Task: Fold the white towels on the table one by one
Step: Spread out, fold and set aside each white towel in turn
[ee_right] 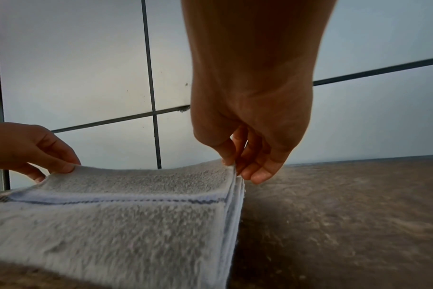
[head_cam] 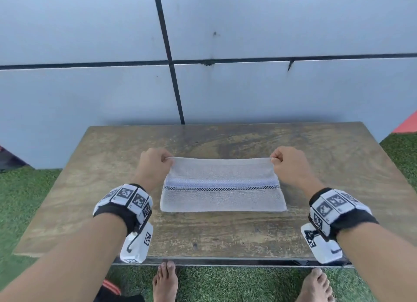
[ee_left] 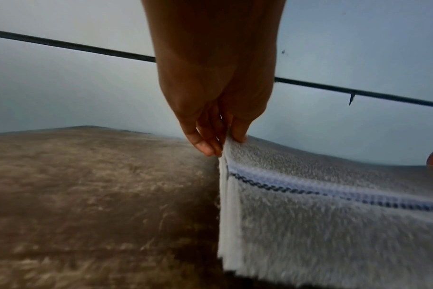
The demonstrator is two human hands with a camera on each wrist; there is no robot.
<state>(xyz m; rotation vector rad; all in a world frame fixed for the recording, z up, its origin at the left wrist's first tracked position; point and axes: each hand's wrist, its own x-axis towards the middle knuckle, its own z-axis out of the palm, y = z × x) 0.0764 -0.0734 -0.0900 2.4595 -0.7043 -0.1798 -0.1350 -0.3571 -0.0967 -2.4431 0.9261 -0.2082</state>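
Observation:
A white towel (head_cam: 222,198) with a pale blue band and a dark checked stripe lies in the middle of the wooden table (head_cam: 108,166). Its far edge is lifted and stretched taut between both hands, while its near part rests on the wood. My left hand (head_cam: 165,158) pinches the far left corner; in the left wrist view the left hand (ee_left: 225,142) grips the towel (ee_left: 334,224) between thumb and fingers. My right hand (head_cam: 276,159) pinches the far right corner, and the right wrist view shows the right hand (ee_right: 231,165) holding several stacked layers of the towel (ee_right: 111,224).
A pale panelled wall (head_cam: 270,87) with dark seams stands just behind the table's far edge. Green artificial turf (head_cam: 24,200) surrounds the table. Bare feet (head_cam: 164,281) stand at the near edge, with a dark and red object (head_cam: 112,292) beside them.

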